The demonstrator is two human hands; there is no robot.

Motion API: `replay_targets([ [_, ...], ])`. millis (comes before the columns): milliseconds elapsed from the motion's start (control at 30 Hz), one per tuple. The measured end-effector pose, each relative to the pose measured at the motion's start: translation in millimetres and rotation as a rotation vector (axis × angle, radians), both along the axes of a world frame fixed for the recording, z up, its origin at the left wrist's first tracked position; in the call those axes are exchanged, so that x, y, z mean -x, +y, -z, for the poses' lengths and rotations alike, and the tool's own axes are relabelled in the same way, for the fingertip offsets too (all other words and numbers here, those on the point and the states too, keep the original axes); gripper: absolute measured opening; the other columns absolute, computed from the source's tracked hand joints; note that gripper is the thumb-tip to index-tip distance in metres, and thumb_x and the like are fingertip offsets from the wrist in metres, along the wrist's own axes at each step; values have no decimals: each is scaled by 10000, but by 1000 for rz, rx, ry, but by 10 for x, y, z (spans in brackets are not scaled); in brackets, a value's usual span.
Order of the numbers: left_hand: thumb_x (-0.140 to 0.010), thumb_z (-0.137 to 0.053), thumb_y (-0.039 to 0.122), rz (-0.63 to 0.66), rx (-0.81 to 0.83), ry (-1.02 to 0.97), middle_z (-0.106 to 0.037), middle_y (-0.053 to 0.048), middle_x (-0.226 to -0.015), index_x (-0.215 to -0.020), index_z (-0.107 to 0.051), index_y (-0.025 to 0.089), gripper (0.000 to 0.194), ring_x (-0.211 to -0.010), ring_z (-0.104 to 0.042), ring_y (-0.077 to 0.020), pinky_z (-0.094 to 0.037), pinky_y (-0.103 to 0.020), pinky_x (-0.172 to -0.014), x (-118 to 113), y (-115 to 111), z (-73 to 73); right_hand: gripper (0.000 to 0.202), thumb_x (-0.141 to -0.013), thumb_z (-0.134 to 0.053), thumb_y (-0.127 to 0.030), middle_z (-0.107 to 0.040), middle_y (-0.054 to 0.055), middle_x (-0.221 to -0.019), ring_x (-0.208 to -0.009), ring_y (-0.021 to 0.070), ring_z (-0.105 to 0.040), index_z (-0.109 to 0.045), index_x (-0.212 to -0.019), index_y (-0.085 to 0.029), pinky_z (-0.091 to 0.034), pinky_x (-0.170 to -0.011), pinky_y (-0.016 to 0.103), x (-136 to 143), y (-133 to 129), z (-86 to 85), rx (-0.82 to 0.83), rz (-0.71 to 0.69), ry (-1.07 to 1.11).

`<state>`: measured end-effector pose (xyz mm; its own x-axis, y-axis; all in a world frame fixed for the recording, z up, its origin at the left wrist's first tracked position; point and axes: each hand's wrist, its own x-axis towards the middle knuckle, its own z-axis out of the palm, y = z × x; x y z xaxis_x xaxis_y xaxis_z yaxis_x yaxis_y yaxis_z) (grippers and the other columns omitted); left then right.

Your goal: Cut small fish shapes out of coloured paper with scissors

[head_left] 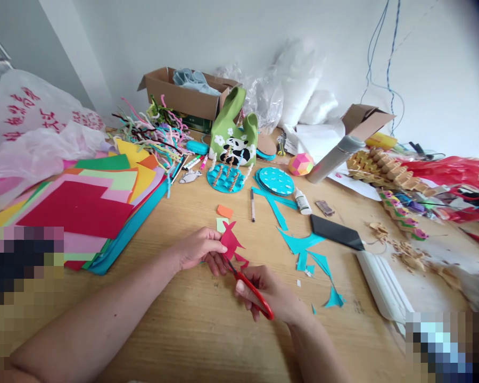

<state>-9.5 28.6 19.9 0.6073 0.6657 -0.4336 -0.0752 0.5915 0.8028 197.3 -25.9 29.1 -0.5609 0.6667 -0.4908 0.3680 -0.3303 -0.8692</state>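
Pinched between the thumb and fingers of my left hand (205,249) is a red fish-shaped cutout (230,239) with a pointed tail at its top. My right hand (263,292) grips red-handled scissors (259,299), whose blades meet the lower edge of the cutout. A thin curl of red trimming hangs beside the blades. Just beyond my left hand lie a pale green piece (221,224) and an orange piece (225,211). A pen (253,206) lies farther back. Blue offcuts (299,242) are scattered to the right of my hands.
Stacked coloured sheets (75,207) cover the left side. Behind stand a green panda bag (233,138), blue discs (274,181) and a cardboard box (183,96). A glue bottle (302,202), a black slab (336,232) and a white power strip (385,287) lie at right.
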Motion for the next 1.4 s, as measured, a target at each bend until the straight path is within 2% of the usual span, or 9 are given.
replay_targets([
  [667, -705, -638, 229, 40, -34, 10, -698, -80, -592, -704, -597, 120, 116, -454, -638, -154, -469, -210, -409, 5, -3, 14, 562, -731, -611, -707, -521, -33, -531, -405, 77, -526, -500, -690, -158, -356, -345, 158, 16, -5, -42, -4, -12, -4],
  [1400, -695, -660, 243, 40, -30, -20, -698, -78, -605, -696, -602, 116, 140, -440, -621, -136, -461, -195, -396, 6, -6, 9, 517, -723, -684, -626, -492, -53, -493, -362, 59, -471, -459, -616, -174, -357, -329, 155, -2, 9, -21, -9, -8, -2],
])
